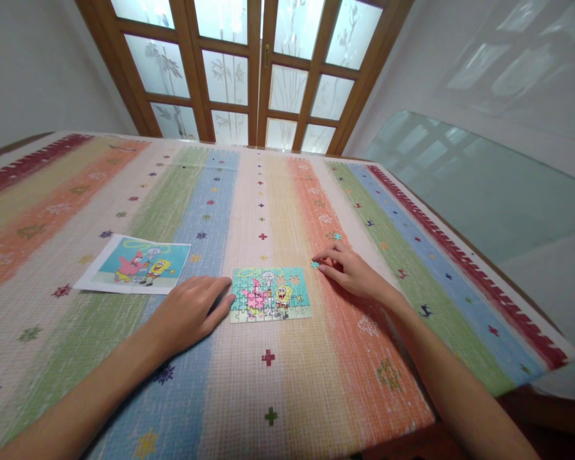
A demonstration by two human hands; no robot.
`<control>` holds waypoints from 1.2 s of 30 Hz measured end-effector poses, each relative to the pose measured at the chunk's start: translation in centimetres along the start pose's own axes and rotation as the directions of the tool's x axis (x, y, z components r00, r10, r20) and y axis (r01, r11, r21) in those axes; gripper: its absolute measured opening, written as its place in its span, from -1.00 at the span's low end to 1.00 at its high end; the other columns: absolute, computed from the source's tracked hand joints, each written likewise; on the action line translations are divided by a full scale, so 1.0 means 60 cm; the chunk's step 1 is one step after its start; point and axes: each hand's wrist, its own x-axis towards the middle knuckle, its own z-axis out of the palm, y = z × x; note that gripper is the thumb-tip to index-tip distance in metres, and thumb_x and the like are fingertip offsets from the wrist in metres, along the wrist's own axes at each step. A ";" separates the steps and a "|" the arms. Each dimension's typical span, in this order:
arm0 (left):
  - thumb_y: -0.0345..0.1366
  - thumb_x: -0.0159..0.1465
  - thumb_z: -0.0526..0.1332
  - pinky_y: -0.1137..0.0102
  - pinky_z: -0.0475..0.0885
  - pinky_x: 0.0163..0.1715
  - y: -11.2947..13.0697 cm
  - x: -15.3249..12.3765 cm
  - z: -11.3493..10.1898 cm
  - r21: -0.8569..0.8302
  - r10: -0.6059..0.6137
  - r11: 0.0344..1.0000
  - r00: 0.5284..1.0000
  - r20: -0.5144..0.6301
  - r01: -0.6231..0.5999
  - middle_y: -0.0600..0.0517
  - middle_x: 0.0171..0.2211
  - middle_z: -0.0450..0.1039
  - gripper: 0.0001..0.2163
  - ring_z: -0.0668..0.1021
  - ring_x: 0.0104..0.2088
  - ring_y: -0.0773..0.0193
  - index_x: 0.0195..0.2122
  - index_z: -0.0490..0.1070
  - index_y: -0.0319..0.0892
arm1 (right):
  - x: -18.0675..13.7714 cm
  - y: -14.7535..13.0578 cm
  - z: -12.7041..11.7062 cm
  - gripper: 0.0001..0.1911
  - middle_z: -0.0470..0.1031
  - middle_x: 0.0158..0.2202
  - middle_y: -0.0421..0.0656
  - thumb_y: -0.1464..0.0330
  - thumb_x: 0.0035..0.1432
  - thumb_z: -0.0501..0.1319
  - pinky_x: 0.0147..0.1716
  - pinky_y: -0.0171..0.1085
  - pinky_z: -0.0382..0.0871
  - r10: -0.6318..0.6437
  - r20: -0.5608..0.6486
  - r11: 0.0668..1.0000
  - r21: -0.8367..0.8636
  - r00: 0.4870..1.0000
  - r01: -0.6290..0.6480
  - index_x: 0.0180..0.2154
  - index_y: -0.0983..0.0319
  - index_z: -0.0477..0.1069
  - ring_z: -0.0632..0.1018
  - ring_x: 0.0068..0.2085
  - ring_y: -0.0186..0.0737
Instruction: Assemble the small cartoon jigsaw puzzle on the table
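A small cartoon jigsaw puzzle (271,294) lies on the striped tablecloth (278,383), nearly filled, with a few gaps near its top right. My left hand (189,313) rests flat beside the puzzle's left edge, fingers stretched out and touching it. My right hand (347,268) sits just right of the puzzle, its fingertips pinched on a small teal puzzle piece (315,264). Another loose teal piece (337,236) lies farther back on the orange stripe.
A printed reference picture (134,264) of the same cartoon lies to the left of the puzzle. The table's right edge (508,300) runs diagonally past my right arm. Wooden glazed doors (259,70) stand behind the table.
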 end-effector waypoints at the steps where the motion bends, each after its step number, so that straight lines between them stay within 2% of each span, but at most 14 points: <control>1: -0.11 0.49 -0.04 0.14 0.50 -0.22 -0.001 0.000 0.001 0.000 -0.001 1.000 1.000 -0.001 0.001 -0.12 -0.23 0.60 -0.67 0.62 -0.26 0.04 -0.04 0.43 -0.18 | 0.000 0.000 0.000 -0.84 0.39 -0.19 -0.07 0.37 0.34 0.16 -0.14 -0.13 0.41 -0.004 -0.004 1.000 0.003 1.000 0.004 -0.12 0.20 0.50 0.46 -0.22 -0.16; 8: -0.13 0.48 -0.02 0.16 0.50 -0.21 -0.001 0.000 0.001 -0.002 -0.011 1.000 1.000 -0.001 0.011 -0.10 -0.24 0.59 -0.70 0.61 -0.25 0.06 -0.05 0.43 -0.16 | 0.005 -0.010 0.008 -0.88 0.49 -0.30 -0.11 0.34 0.34 0.16 -0.28 -0.16 0.39 0.047 0.036 0.989 0.140 0.998 -0.052 -0.26 0.18 0.46 0.46 -0.31 -0.16; 13: -0.14 0.50 -0.06 0.12 0.52 -0.21 0.001 0.000 0.001 0.041 0.025 0.999 1.000 -0.009 -0.025 -0.14 -0.22 0.60 -0.68 0.62 -0.25 0.02 -0.05 0.41 -0.20 | 0.013 -0.051 0.027 -0.86 0.45 -0.25 -0.09 0.30 0.38 0.14 -0.27 -0.16 0.40 0.026 -0.033 0.976 0.217 0.999 -0.018 -0.23 0.17 0.43 0.45 -0.28 -0.15; 18: -0.17 0.50 -0.06 0.12 0.51 -0.22 0.001 0.000 0.001 0.031 0.024 0.999 1.000 -0.003 -0.024 -0.14 -0.23 0.60 -0.69 0.62 -0.26 0.02 -0.06 0.41 -0.21 | 0.017 -0.094 0.052 -0.89 0.42 -0.21 -0.09 0.33 0.37 0.15 -0.21 -0.15 0.40 -0.004 -0.023 0.956 0.292 1.000 0.010 -0.24 0.17 0.42 0.46 -0.22 -0.15; 25: -0.16 0.49 -0.06 0.13 0.50 -0.21 0.006 0.001 -0.006 0.000 -0.001 1.000 1.000 0.013 0.001 -0.13 -0.24 0.59 -0.68 0.60 -0.26 0.03 -0.07 0.43 -0.19 | 0.031 -0.100 0.074 -0.91 0.40 -0.19 -0.08 0.36 0.35 0.18 -0.06 -0.07 0.38 -0.022 -0.038 0.970 0.240 0.999 0.031 -0.27 0.17 0.40 0.46 -0.13 -0.10; 36: -0.16 0.48 -0.04 0.14 0.48 -0.23 0.004 0.001 -0.002 -0.022 -0.009 1.000 1.000 0.006 0.009 -0.12 -0.26 0.58 -0.69 0.58 -0.28 0.04 -0.05 0.43 -0.18 | 0.041 -0.097 0.078 -0.91 0.40 -0.19 -0.08 0.36 0.34 0.18 -0.08 -0.08 0.39 -0.031 -0.049 0.977 0.207 0.998 0.040 -0.28 0.18 0.41 0.46 -0.14 -0.12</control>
